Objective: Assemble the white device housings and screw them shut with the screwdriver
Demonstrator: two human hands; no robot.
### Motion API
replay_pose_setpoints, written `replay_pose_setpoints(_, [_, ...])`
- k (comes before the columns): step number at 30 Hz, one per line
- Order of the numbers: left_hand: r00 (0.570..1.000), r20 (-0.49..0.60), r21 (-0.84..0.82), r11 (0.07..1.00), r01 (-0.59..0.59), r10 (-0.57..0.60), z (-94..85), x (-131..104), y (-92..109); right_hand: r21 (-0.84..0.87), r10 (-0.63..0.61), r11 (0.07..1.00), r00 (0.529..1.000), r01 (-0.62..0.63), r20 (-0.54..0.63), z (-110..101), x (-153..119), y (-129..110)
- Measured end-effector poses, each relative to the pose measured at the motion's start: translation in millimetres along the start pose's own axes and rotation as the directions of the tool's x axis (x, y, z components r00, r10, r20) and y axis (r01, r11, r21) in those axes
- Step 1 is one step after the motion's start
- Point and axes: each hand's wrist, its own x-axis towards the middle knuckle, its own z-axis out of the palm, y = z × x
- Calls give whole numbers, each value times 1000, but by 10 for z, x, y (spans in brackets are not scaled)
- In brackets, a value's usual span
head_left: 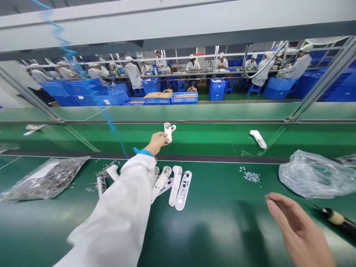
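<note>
My left hand [158,142] reaches out over the green belt, its fingers closed on a white plastic housing [168,132] with wires inside. At the lower right, my right hand [302,230] is above the green bench. Its thumb and index fingertips meet in a pinch; anything between them is too small to make out. Beyond it lies a pile of small white pieces [251,177]. To its right rests a screwdriver [335,218] with a dark handle. Several opened white housings, one with a circuit board [183,191], lie beside my left forearm.
A bag of metal parts [47,178] lies left, with loose metal pieces [107,170] beside it. A clear plastic bag [314,174] sits right. One white housing [258,139] rests on the belt [211,139]. A blue coiled hose [108,115] hangs left. People work beyond blue crates.
</note>
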Motion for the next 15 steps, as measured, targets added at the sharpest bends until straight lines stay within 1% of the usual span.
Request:
replay_pose_setpoints(2, [984, 175, -105, 994, -4, 22, -68, -331, 70, 66, -93, 994, 996, 92, 1, 104, 76, -212])
replay_pose_setpoints(4, [941, 330, -178, 984, -7, 66, -119, -757, 117, 166, -170, 971, 985, 171, -22, 246, 173, -380])
replay_pose_setpoints(5, [919, 385, -202, 979, -3, 82, -122, -987, 125, 213, -167, 962, 986, 168, -22, 321, 212, -439])
replay_pose_setpoints(6, [886, 453, -231, 973, 7, 101, -105, -1217, 116, 262, -142, 955, 990, 136, 2, 394, 235, -479])
replay_pose_setpoints(7, [842, 524, -280, 960, 29, 128, -65, -1438, 90, 321, -100, 944, 993, 77, 56, 460, 236, -499])
replay_pose_setpoints(8, [797, 584, -310, 950, 45, 153, -3, -1641, 45, 394, -57, 919, 984, -15, 170, 519, 212, -501])
replay_pose_setpoints(9, [775, 606, -314, 949, 26, 180, 78, -1823, -15, 477, -13, 866, 948, -148, 319, 568, 162, -486])
replay_pose_setpoints(10, [776, 595, -305, 952, -23, 210, 173, -1979, -88, 541, 14, 785, 882, -301, 470, 606, 88, -457])
replay_pose_setpoints(11, [799, 553, -277, 956, -93, 238, 276, -2110, -167, 576, 25, 685, 805, -446, 593, 634, -2, -417])
replay_pose_setpoints(12, [825, 500, -235, 958, -164, 264, 381, -2219, -247, 602, 25, 578, 750, -550, 661, 653, -102, -371])
replay_pose_setpoints(13, [852, 441, -186, 957, -222, 283, 482, -2309, -322, 630, 24, 482, 728, -609, 685, 663, -202, -321])
replay_pose_setpoints(14, [873, 390, -137, 956, -260, 293, 575, -2383, -388, 666, 34, 406, 739, -626, 673, 665, -293, -273])
replay_pose_setpoints(15, [883, 360, -95, 954, -285, 300, 657, -2446, -443, 706, 55, 357, 769, -611, 637, 663, -368, -229])
